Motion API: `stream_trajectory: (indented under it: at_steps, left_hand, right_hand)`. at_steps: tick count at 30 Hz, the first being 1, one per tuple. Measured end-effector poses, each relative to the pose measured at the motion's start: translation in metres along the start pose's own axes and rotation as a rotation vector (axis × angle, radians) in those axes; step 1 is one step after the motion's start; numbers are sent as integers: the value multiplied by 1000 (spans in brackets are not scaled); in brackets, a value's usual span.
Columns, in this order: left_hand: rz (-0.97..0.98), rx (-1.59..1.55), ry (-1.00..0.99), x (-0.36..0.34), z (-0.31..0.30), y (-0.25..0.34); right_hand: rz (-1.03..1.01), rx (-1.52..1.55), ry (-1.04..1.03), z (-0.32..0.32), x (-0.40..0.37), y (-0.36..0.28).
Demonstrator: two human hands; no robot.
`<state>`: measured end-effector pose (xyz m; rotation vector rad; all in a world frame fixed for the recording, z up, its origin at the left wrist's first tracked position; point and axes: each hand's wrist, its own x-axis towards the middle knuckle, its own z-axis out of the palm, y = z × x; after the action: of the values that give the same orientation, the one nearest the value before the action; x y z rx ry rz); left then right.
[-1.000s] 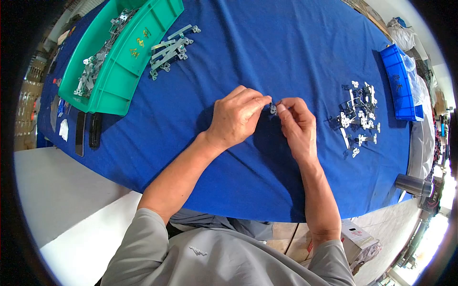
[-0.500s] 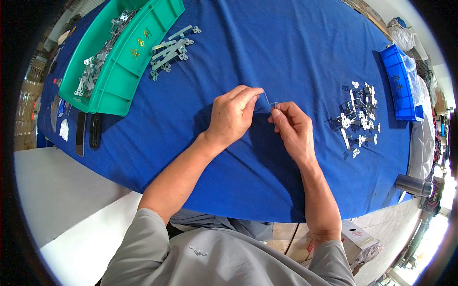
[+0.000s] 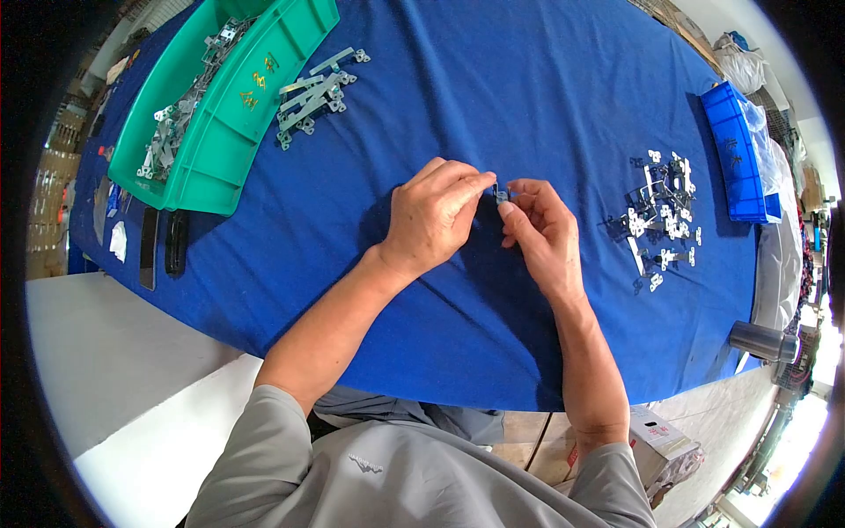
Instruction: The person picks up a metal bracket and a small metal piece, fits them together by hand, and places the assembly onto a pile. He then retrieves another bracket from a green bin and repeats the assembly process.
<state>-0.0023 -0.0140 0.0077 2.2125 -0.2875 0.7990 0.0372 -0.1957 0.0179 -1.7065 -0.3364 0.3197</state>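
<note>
A small bent metal bracket (image 3: 502, 195) is held between my two hands above the blue cloth. The fingertips of my left hand (image 3: 434, 213) pinch its upper left end. On its other end, the thumb and fingers of my right hand (image 3: 543, 231) are closed. Fingers hide much of the bracket, and it appears turned nearly end-on. Similar flat brackets (image 3: 319, 92) lie in a loose pile to the upper left. Another scatter of metal brackets (image 3: 673, 220) is spread on the cloth to the right of my right hand.
A green bin (image 3: 211, 132) filled with metal parts stands at the upper left. Below it lie a black folding-knife-like object (image 3: 175, 242) and a dark flat object (image 3: 149, 249). At the right are a blue bin (image 3: 735, 154) with plastic film and a dark cylinder (image 3: 762, 341).
The bracket has been turned in the fingers, so its bent outline no longer shows from the side. My left fingertips have shifted slightly right and down, closer to my right hand.
</note>
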Motion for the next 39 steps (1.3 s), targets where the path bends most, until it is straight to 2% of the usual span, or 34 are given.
stream_trajectory:
  at_steps: [3, 6, 9, 10, 14, 17, 18, 21, 22, 25, 29, 31, 34, 37, 39]
  left_hand:
    - [16, -4, -22, 0, 0, 1]
    - [35, 16, -44, -1, 0, 0]
    - [23, 0, -71, -4, 0, 0]
    - [0, -41, -56, -4, 1, 0]
    - [-176, -158, -89, -2, -4, -4]
    - [-618, -588, -160, 2, -8, 1]
    - [-707, -724, -215, 2, -10, -2]
    - [-559, -1040, -80, 3, -8, 1]
    - [-566, -1074, -112, 5, -11, 2]
    - [-508, -956, -103, 3, -6, -2]
    - [-510, -853, -78, 3, -6, 0]
    - [-491, -768, -86, -1, -4, -3]
    - [-438, -564, -137, -3, -7, -8]
    - [-526, -563, -64, -4, -1, 1]
    - [-399, -387, -82, -3, -1, -1]
  right_hand:
    - [57, -174, -21, -6, 0, 1]
    - [-63, -258, 83, -4, -1, 8]
    - [-98, -97, 190, -6, 1, 11]
    - [-148, -52, 218, -2, 1, 5]
    - [-480, -282, 108, -1, 3, 12]
    - [-324, -329, 97, -3, 1, 14]
    - [-301, -289, 122, -2, 1, 8]
    - [-182, -15, 192, -5, 4, 8]
    - [-159, 16, 192, -7, 5, 10]
    - [-162, 121, 118, -5, 3, 11]
    - [-26, 120, -55, 4, -3, 9]
    - [-66, 3, -165, 3, -5, 7]
    - [-74, 15, -156, 7, -8, 5]
    - [-99, 23, -80, 2, -4, 9]
    - [-89, -7, -25, -1, -4, 7]
